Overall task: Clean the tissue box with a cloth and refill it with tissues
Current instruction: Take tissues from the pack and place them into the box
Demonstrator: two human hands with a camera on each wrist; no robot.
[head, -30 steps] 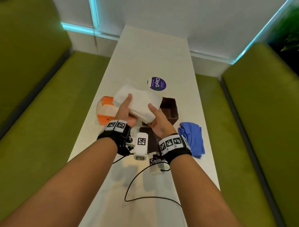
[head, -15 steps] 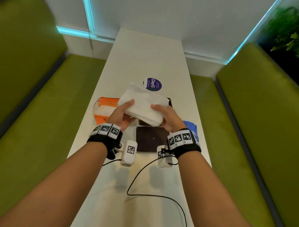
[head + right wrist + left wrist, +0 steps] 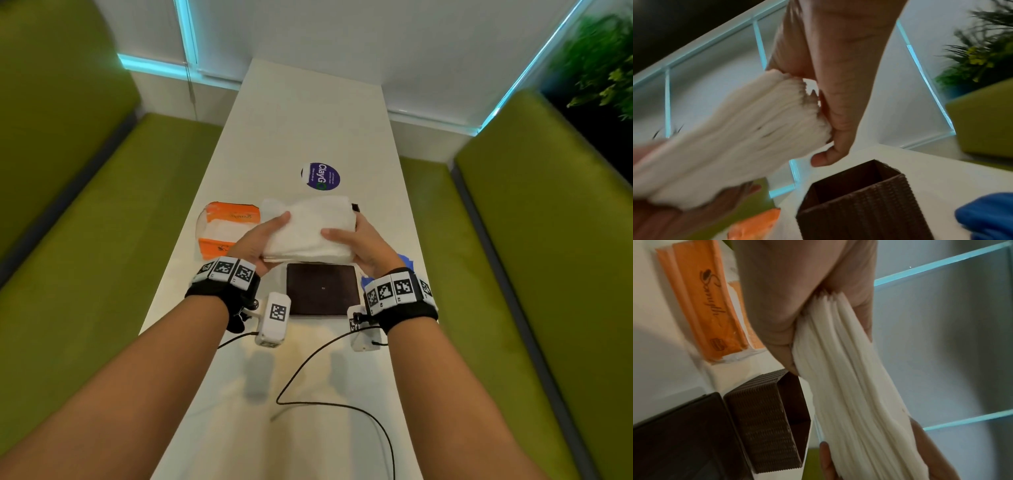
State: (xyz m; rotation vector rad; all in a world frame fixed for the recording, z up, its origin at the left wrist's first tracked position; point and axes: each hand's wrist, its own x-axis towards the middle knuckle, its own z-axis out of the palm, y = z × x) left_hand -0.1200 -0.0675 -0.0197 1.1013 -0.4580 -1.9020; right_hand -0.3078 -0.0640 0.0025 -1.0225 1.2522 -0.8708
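Refill under way, cleaning apparently over. Beneath both hands, long white table (image 3: 308, 113). Between the hands, thick white stack of folded tissues (image 3: 308, 229), held just above the open brown woven tissue box (image 3: 859, 203), not yet inside. Nearer than the hands, flat brown square lid (image 3: 322, 287), off the box. Left of the left hand, torn orange plastic tissue pack (image 3: 227, 228). Beside the right wrist, crumpled blue cloth (image 3: 986, 214), lying unused. Left hand (image 3: 255, 240) clasping 1 end of the stack, right hand (image 3: 363, 245) clasping the other. Remaining: lowering the stack in, replacing the lid.
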